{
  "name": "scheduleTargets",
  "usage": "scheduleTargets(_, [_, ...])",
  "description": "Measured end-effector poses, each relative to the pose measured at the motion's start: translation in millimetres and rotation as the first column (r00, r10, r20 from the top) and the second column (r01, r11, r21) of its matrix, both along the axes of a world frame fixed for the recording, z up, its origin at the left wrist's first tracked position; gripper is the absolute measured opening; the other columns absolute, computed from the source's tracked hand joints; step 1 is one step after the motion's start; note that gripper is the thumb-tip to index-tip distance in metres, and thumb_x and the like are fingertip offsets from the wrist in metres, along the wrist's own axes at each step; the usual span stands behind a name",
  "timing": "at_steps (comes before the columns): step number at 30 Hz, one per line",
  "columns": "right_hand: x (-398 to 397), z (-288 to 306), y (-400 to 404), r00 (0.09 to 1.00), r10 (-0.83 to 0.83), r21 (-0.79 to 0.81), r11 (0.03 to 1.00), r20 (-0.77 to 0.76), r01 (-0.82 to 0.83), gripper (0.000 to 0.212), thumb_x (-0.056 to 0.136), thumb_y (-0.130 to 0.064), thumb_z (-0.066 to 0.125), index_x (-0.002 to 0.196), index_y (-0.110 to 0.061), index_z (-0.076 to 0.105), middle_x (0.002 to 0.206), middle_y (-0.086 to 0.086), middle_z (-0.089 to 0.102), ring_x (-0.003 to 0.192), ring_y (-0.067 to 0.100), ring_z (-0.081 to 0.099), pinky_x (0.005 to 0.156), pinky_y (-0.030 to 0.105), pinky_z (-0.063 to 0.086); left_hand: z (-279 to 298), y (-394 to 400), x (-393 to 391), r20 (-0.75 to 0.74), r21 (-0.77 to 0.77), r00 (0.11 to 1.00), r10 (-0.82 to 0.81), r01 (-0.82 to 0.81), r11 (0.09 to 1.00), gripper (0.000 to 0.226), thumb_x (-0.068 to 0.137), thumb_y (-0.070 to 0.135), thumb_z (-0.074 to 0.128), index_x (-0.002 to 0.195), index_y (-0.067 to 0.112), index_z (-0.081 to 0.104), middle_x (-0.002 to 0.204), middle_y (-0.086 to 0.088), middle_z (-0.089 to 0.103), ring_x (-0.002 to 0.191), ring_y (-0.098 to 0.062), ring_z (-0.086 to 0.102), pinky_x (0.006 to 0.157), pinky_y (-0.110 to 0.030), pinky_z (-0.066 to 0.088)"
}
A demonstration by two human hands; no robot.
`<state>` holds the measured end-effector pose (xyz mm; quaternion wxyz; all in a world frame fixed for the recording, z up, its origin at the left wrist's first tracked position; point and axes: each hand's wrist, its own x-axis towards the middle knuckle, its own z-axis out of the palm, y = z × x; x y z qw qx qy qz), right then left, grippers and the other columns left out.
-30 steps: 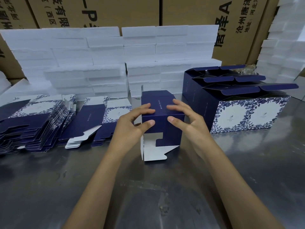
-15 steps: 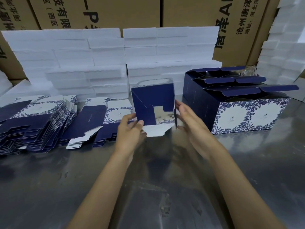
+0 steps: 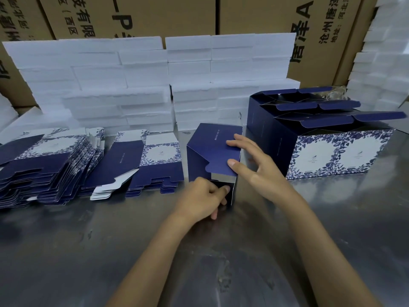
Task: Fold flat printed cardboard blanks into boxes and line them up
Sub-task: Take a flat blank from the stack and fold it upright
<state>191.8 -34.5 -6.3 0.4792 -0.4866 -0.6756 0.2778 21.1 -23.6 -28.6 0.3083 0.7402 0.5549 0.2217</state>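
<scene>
A navy box (image 3: 210,149), half folded, stands on the metal table (image 3: 110,251) at centre. Its near side is open, with a rounded navy flap hanging over the gap. My right hand (image 3: 254,169) has straight fingers: the index tip presses the box's top face and the thumb presses the hanging flap. Low at the near opening, my left hand (image 3: 200,199) has curled fingers on the box's bottom edge, one fingertip inside the gap. Flat printed blanks (image 3: 46,167) lie stacked at left.
A second pile of blanks (image 3: 155,165) lies just left of the box. Finished blue-floral boxes (image 3: 321,140) with open top flaps stand in a row at right. White foam blocks (image 3: 132,85) and brown cartons (image 3: 155,16) wall off the back.
The box was lifted and tipped up half a second ago; now it is back on the table. My left hand dropped to its near opening and my right moved onto the top and flap.
</scene>
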Motion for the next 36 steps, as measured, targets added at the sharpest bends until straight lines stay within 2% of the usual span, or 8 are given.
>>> scheduleTargets(4, [-2.8, 3.0, -2.7, 1.000, -0.022, -0.012, 1.000, -0.020, 0.021, 0.038, 0.099, -0.017, 0.066, 0.135, -0.026, 0.061, 0.156, -0.014, 0.041, 0.143, -0.006, 0.035, 0.123, 0.035, 0.028, 19.6, 0.5, -16.7, 0.007, 0.065, 0.999, 0.053, -0.053, 0.996, 0.047, 0.091, 0.040, 0.064, 0.049, 0.020, 0.065, 0.037, 0.009, 0.048, 0.038, -0.004, 0.042, 0.047, -0.019, 0.033])
scheduleTargets(8, [-3.8, 3.8, -3.5, 0.999, -0.020, -0.021, 1.000, -0.042, 0.019, 0.036, 0.099, -0.016, 0.065, 0.134, -0.026, 0.061, 0.155, -0.016, 0.041, 0.142, -0.005, 0.036, 0.123, 0.039, 0.029, 36.0, -1.7, -28.5, 0.271, 0.153, 0.956, 0.110, -0.156, 0.976, 0.036, 0.081, 0.023, 0.072, 0.051, 0.016, 0.053, 0.043, 0.009, 0.039, 0.043, -0.007, 0.033, 0.047, -0.017, 0.029])
scheduleTargets(12, [-2.1, 4.7, -2.9, 0.997, -0.001, -0.042, 0.999, -0.079, -0.003, 0.034, 0.098, -0.010, 0.065, 0.129, -0.024, 0.064, 0.153, -0.015, 0.044, 0.140, -0.005, 0.039, 0.122, 0.043, 0.030, 39.2, -10.5, -21.4, 0.451, 0.420, 0.890, 0.071, -0.281, 0.863, 0.007, 0.070, 0.023, 0.056, 0.074, 0.021, 0.051, 0.077, 0.009, 0.052, 0.077, -0.010, 0.048, 0.070, -0.023, 0.039])
scheduleTargets(16, [0.2, 7.0, -4.1, 0.985, 0.052, -0.067, 0.996, -0.162, -0.064, 0.035, 0.091, -0.010, 0.070, 0.122, -0.024, 0.069, 0.149, -0.017, 0.050, 0.134, -0.006, 0.047, 0.118, 0.049, 0.035, 27.7, -3.4, -21.6, 0.356, 0.501, 0.934, 0.025, -0.213, 0.839, 0.033, 0.086, 0.028, 0.067, 0.118, 0.027, 0.059, 0.134, 0.019, 0.051, 0.130, 0.007, 0.039, 0.113, -0.038, 0.032])
scheduleTargets(18, [1.1, 7.7, -6.0, 0.983, 0.072, -0.082, 0.993, -0.166, -0.086, 0.045, 0.079, -0.016, 0.070, 0.122, -0.028, 0.068, 0.149, -0.021, 0.048, 0.134, -0.005, 0.048, 0.117, 0.050, 0.037, 22.1, -0.1, -22.2, 0.340, 0.443, 0.941, -0.001, -0.160, 0.882, 0.039, 0.092, 0.026, 0.070, 0.128, 0.030, 0.059, 0.149, 0.020, 0.043, 0.145, 0.004, 0.026, 0.121, -0.042, 0.024])
scheduleTargets(24, [5.9, 3.9, -6.1, 0.979, 0.174, -0.128, 0.974, -0.105, -0.187, 0.071, 0.072, -0.010, 0.060, 0.137, -0.037, 0.054, 0.159, -0.028, 0.030, 0.140, -0.007, 0.039, 0.114, 0.046, 0.043, 15.7, 6.6, -24.7, 0.408, 0.435, 0.913, -0.021, -0.174, 0.883, 0.035, 0.091, 0.026, 0.072, 0.123, 0.036, 0.064, 0.140, 0.023, 0.051, 0.143, 0.007, 0.028, 0.116, -0.016, 0.023])
scheduleTargets(27, [11.7, 2.6, -4.4, 0.970, 0.207, -0.122, 0.967, -0.124, -0.222, 0.072, 0.071, -0.007, 0.056, 0.136, -0.037, 0.056, 0.158, -0.028, 0.032, 0.138, -0.012, 0.040, 0.100, 0.031, 0.052, 14.5, 9.1, -26.3, 0.407, 0.438, 0.913, -0.015, -0.181, 0.880, 0.034, 0.090, 0.023, 0.073, 0.121, 0.037, 0.065, 0.136, 0.027, 0.052, 0.141, 0.010, 0.029, 0.109, -0.004, 0.020])
scheduleTargets(36, [-0.5, 1.6, -1.5, 0.986, 0.061, -0.057, 0.996, -0.154, -0.071, 0.040, 0.083, -0.011, 0.082, 0.117, -0.030, 0.073, 0.144, -0.019, 0.048, 0.131, 0.001, 0.051, 0.112, 0.052, 0.042, 16.6, 9.5, -24.2, 0.409, 0.497, 0.912, -0.004, -0.219, 0.840, 0.030, 0.084, 0.018, 0.079, 0.112, 0.028, 0.073, 0.127, 0.016, 0.061, 0.129, 0.004, 0.042, 0.108, -0.012, 0.030])
